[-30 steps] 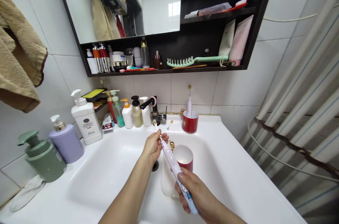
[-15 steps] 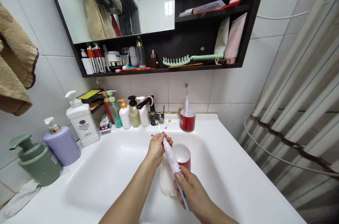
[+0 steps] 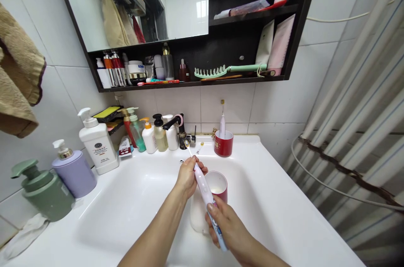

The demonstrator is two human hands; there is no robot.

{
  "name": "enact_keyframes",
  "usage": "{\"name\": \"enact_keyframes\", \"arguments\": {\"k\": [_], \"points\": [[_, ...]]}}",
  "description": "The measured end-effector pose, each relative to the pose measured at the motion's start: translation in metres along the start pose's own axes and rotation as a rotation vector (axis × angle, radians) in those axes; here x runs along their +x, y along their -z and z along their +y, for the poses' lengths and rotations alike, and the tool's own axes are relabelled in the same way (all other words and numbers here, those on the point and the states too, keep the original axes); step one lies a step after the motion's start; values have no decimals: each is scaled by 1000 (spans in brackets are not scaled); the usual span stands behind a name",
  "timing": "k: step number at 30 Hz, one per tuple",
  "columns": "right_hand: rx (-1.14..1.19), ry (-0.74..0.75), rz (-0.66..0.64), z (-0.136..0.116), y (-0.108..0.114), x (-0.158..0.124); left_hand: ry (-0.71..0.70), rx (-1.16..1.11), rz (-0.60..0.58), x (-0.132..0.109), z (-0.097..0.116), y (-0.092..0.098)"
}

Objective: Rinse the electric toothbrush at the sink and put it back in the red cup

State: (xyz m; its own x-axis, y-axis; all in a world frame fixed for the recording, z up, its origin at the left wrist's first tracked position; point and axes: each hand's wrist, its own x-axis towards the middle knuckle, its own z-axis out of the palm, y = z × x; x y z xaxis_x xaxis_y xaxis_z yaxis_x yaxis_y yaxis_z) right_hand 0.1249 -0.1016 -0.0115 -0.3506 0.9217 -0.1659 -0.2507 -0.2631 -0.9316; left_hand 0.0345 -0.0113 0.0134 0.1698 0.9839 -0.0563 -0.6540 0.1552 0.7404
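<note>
Over the white sink, both my hands hold one pale lilac electric toothbrush, tilted with its head toward the faucet. My left hand pinches the neck just below the brush head. Around the lower handle, which is printed with a picture, my right hand is wrapped. Behind the handle, a red cup with a white inside stands in the basin, partly hidden by the brush and my right hand. A loose brush head lies on the sink's back ledge, near the faucet.
A black faucet rises at the back of the sink. Right of it, a red cup holds another electric toothbrush. Several pump bottles line the left rim, including a purple one. A dark mirror cabinet overhangs the back.
The toothbrush and both hands stay almost in place. The brush head has shifted very slightly up, and my right hand has moved a little on the handle.
</note>
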Motion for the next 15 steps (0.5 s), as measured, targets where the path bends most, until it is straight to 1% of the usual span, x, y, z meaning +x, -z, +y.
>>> {"name": "enact_keyframes", "arguments": {"k": [5,7,9,12,13,15], "points": [[-37,28,-6,4,-4,2,-22,45,-48,-5,-1,-7],[-92,73,41,0,-4,5,-32,110,-45,-8,-1,-12],[-158,157,142,-11,0,11,-75,189,-13,-11,-2,-13],[-267,347,333,-34,13,26,-209,420,42,-13,-6,-6],[-315,406,377,-41,18,32,-263,537,45,-14,-10,-2],[-336,463,426,-51,28,45,-361,801,6,-17,-18,7]]}}
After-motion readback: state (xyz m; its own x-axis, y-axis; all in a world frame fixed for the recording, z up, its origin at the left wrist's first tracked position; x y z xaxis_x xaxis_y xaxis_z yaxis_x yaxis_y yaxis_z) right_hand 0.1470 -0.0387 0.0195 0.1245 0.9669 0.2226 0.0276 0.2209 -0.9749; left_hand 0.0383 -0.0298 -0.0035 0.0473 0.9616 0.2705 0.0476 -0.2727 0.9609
